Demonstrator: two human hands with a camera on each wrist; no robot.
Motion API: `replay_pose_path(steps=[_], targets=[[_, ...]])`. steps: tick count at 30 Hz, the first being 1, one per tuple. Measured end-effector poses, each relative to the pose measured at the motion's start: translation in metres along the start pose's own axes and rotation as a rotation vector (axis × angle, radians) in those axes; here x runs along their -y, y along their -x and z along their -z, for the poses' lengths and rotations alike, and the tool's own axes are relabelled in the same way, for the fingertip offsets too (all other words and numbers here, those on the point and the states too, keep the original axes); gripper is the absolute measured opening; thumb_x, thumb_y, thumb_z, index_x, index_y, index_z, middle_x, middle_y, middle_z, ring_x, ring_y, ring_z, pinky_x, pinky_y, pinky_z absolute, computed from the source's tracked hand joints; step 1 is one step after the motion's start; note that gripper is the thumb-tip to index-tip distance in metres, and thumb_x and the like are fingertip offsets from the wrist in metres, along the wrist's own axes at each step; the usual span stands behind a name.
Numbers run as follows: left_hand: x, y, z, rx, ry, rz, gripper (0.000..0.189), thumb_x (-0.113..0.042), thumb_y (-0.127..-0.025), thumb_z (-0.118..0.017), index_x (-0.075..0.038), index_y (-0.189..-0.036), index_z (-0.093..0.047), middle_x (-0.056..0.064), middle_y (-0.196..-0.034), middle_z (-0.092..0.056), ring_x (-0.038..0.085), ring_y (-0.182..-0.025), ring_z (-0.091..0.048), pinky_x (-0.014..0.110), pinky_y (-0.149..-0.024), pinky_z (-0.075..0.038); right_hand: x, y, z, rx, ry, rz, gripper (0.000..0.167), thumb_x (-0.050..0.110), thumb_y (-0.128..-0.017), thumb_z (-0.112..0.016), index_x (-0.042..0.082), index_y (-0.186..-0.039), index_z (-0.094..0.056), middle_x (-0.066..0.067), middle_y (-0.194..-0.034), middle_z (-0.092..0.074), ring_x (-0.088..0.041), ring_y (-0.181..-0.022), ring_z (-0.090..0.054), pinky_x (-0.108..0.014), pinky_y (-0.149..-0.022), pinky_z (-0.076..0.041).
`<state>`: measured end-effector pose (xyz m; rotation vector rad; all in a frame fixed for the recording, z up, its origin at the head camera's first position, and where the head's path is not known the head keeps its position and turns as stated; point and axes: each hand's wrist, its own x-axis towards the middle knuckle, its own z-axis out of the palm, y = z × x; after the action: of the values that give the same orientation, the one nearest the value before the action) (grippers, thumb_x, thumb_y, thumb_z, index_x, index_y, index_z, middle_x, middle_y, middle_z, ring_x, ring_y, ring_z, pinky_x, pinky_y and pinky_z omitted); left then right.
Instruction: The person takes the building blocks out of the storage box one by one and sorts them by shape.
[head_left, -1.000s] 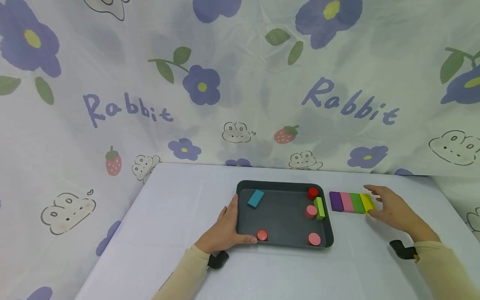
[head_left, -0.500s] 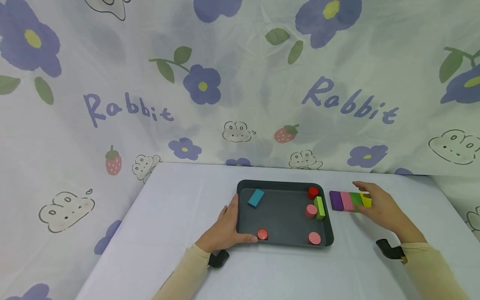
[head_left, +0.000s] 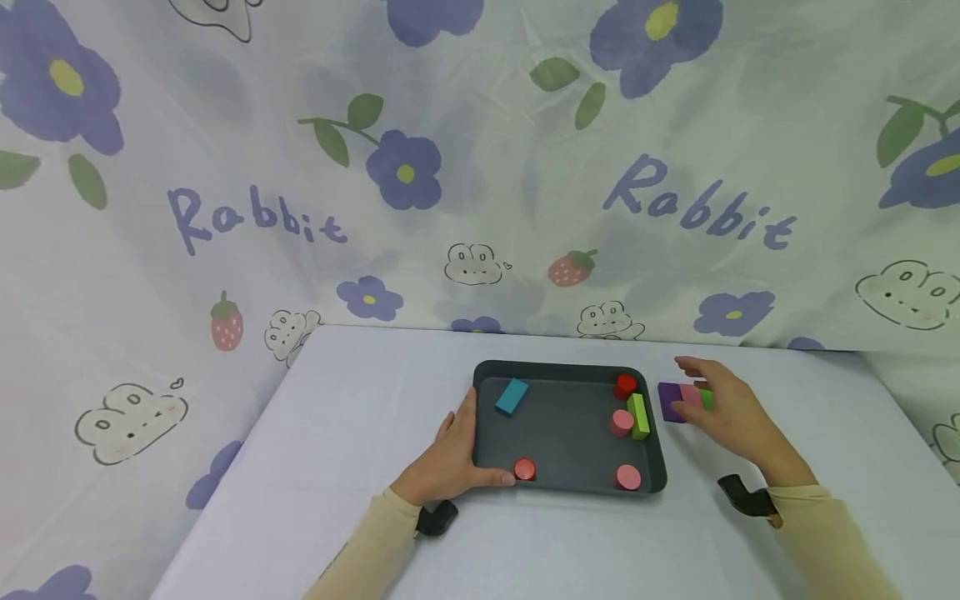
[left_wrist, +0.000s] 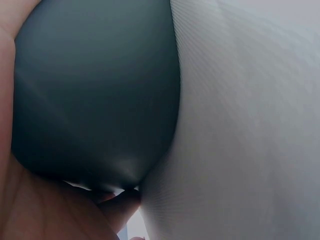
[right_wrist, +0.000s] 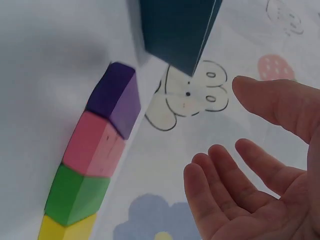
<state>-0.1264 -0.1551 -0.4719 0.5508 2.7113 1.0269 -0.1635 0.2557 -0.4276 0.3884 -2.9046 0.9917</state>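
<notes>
My left hand (head_left: 447,458) touches the corner of a dark grey tray (head_left: 566,433), its fingers straight along the left side and the thumb along the front rim. The tray's smooth outer wall (left_wrist: 100,95) fills much of the left wrist view. Above a row of blocks right of the tray, my right hand (head_left: 731,417) hovers with thumb and fingers spread and nothing between them. That row runs purple block (right_wrist: 117,97), pink block (right_wrist: 95,145), green block (right_wrist: 77,192) and yellow block (right_wrist: 67,230). In the head view this hand hides the yellow one.
Inside the tray lie a blue block (head_left: 512,397), a light green block (head_left: 638,417), a dark red cylinder (head_left: 626,386), a brighter red cylinder (head_left: 525,469) and two pink cylinders (head_left: 622,422). A white cloth covers the table (head_left: 360,400); a printed curtain (head_left: 480,208) hangs behind.
My right hand has moved left along the row, from beside the yellow block to over the pink and purple ones. The left hand, the tray and the blocks have stayed put.
</notes>
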Motion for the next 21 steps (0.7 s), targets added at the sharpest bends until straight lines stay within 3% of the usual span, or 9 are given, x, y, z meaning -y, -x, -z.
replay_pose_path(steps=[5, 9, 21], targets=[[0.000, 0.000, 0.001, 0.005, -0.003, -0.005, 0.136, -0.065, -0.077, -0.078, -0.001, -0.159, 0.010, 0.012, -0.168, 0.005, 0.022, -0.154, -0.004, 0.052, -0.123, -0.001, 0.011, -0.004, -0.006, -0.018, -0.010, 0.007, 0.068, 0.009, -0.089, -0.075, -0.005, -0.146, -0.042, -0.031, -0.139, -0.049, -0.052, -0.121, -0.052, -0.066, -0.096, -0.045], [0.001, -0.002, 0.001, 0.004, 0.002, -0.006, 0.135, -0.064, -0.078, -0.078, 0.000, -0.159, 0.010, 0.013, -0.168, 0.005, 0.023, -0.154, -0.004, 0.053, -0.122, -0.001, 0.019, -0.010, -0.009, -0.039, -0.024, 0.063, 0.067, 0.006, -0.087, -0.076, -0.005, -0.145, -0.044, -0.030, -0.138, -0.050, -0.049, -0.122, -0.052, -0.064, -0.097, -0.046], [-0.003, -0.007, 0.002, 0.001, 0.016, 0.009, 0.136, -0.063, -0.077, -0.079, 0.000, -0.159, 0.010, 0.013, -0.168, 0.004, 0.023, -0.154, -0.004, 0.053, -0.122, -0.001, 0.045, -0.030, -0.018, -0.025, -0.087, 0.116, 0.066, 0.008, -0.088, -0.077, -0.003, -0.145, -0.045, -0.027, -0.140, -0.050, -0.046, -0.121, -0.054, -0.060, -0.098, -0.047]])
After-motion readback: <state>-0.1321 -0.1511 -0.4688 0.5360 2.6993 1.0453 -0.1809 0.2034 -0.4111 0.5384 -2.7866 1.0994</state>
